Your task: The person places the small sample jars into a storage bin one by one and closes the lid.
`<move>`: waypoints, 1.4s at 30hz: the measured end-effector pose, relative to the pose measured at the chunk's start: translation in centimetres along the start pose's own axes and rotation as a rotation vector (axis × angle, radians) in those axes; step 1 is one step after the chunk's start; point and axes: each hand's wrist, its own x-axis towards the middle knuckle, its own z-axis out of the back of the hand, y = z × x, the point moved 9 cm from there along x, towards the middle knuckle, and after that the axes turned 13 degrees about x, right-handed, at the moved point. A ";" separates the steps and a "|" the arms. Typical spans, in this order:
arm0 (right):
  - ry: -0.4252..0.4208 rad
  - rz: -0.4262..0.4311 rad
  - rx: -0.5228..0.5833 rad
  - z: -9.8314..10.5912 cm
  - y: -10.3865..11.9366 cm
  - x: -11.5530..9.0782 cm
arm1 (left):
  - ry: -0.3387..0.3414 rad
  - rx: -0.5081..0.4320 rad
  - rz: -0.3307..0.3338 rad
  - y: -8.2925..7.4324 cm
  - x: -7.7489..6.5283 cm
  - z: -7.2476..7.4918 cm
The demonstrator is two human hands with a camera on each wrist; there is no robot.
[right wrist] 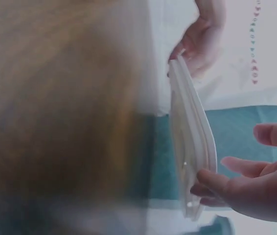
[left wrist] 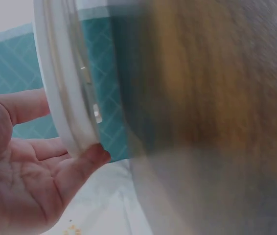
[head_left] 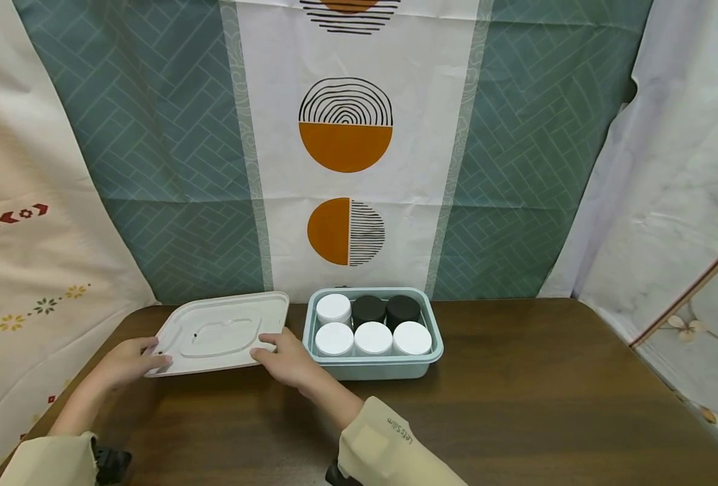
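A white rectangular lid [head_left: 225,334] with rounded corners is held by both hands at the table's left side, slightly tilted. My left hand [head_left: 129,362] grips its left end, with the thumb [left wrist: 92,159] against the rim in the left wrist view. At the lid's right end my right hand [head_left: 288,361] holds the front corner; in the right wrist view its fingers [right wrist: 214,183] lie at the lid's edge. Just right of that hand stands a light blue box [head_left: 371,370] with white-topped jars [head_left: 373,339] and two black-topped jars [head_left: 403,309] inside.
The brown wooden table [head_left: 517,405] extends to the right of the box and along the front. A patterned green and white cloth [head_left: 346,182] hangs behind its back edge. Light curtains [head_left: 669,202] hang at both sides.
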 end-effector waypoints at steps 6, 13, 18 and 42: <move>-0.074 0.098 0.040 3.7 2.1 0.3 | -0.169 -0.049 0.034 -0.6 -0.6 2.3; -0.132 0.051 0.178 8.7 2.0 0.2 | -0.226 -0.310 0.024 -3.3 -0.7 2.7; -0.091 0.043 0.244 12.0 1.5 -0.4 | -0.191 -0.466 -0.029 -6.3 -0.1 2.7; -0.122 -0.071 0.233 26.6 -2.6 -5.3 | -0.033 -0.788 -0.254 -21.5 3.5 0.8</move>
